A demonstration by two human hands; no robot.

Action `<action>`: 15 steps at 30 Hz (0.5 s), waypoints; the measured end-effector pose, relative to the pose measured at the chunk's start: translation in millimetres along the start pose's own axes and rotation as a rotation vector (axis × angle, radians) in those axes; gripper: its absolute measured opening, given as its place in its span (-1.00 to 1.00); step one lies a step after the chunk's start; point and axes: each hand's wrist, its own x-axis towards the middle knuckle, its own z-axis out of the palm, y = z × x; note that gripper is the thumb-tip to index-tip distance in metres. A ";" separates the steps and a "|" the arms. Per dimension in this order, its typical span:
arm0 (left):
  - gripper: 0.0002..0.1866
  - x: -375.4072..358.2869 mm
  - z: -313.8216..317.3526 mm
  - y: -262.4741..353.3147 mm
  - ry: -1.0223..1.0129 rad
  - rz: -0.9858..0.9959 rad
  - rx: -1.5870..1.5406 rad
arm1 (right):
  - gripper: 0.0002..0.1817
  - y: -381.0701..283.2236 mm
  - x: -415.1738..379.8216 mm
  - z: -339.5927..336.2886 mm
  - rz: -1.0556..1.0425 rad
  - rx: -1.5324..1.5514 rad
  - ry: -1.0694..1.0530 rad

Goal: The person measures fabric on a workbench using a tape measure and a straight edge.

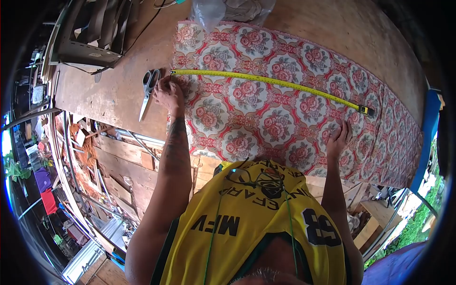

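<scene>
Floral red and cream fabric point(251, 114) lies spread over the wooden table. A yellow tape measure point(266, 79) stretches across it, from its hooked end near the left edge to its case point(365, 110) on the right. My left hand point(168, 95) rests at the fabric's left edge, just below the tape's end, with its fingers bent; what they grip, if anything, is hidden. Scissors point(146, 95) lie on the table just left of that hand. My right hand point(339, 136) lies on the fabric below the tape's case, fingers apart and holding nothing.
A metal rack point(88, 54) with pieces inside stands at the upper left of the table point(128, 66). Clear plastic bags point(209, 14) sit at the fabric's top edge. Wood planks point(126, 161) are below the table, and a blue strip point(430, 137) runs along the right side.
</scene>
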 end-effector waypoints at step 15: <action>-0.57 -1.1 -6.4 1.9 -0.021 0.032 -0.137 | -0.66 -1.6 -0.8 -0.9 0.033 -0.016 -0.023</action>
